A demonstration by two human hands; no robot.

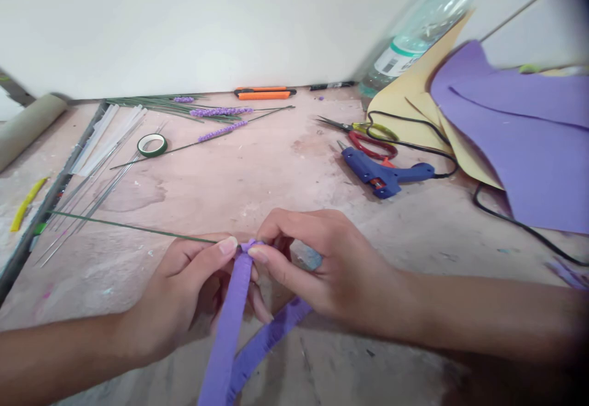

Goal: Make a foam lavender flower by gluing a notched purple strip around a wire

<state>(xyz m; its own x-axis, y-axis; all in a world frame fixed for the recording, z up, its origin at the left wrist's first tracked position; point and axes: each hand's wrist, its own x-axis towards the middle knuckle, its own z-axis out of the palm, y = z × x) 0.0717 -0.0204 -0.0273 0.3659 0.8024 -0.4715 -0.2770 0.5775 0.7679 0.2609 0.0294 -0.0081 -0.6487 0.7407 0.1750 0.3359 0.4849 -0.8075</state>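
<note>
My left hand [188, 292] and my right hand [317, 265] meet low in the middle of the view. Both pinch the top end of a purple fringed foam strip [227, 338], which hangs down toward me and loops back to the right. The left fingers also hold a thin green wire stem [129, 227] that runs out to the left over the table. The strip's end [248, 245] is bunched at the wire's tip between the two thumbs.
On the pinkish table [257, 173] lie a blue glue gun [384, 175] with black cord, red and yellow scissors [368, 136], green tape roll [151, 145], finished purple stems [221, 118], bare wires [92, 191], orange cutter [264, 93]. Purple and cream foam sheets [519, 142] and a plastic bottle [414, 38] are at right.
</note>
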